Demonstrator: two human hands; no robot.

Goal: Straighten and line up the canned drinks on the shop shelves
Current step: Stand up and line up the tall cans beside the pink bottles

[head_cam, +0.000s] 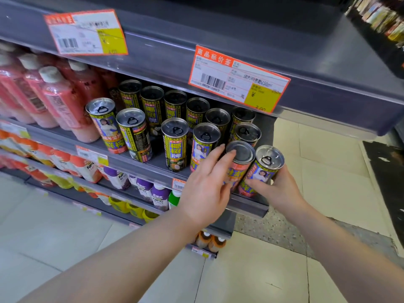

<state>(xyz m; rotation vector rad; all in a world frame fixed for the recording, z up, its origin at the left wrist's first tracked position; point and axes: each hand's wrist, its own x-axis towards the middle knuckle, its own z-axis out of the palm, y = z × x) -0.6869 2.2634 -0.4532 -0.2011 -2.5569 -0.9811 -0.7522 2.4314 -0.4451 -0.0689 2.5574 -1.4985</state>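
**Bottles, labels and floor around the drinks display**

Pink bottles (59,99) with white caps stand in rows at the left. Two large orange-bordered price labels with barcodes and yellow corners hang above, one at the upper left (86,32) and one to the right (238,79). Lower down are orange juice bottles (63,160), purple-capped bottles (159,193), yellow bottles (122,204) and one green-capped bottle (173,199). Brown bottles (211,241) sit lowest. The floor (262,270) is pale tile, with a dark mat (384,171) at the right. Blurred packaged goods (380,16) fill the top right corner.
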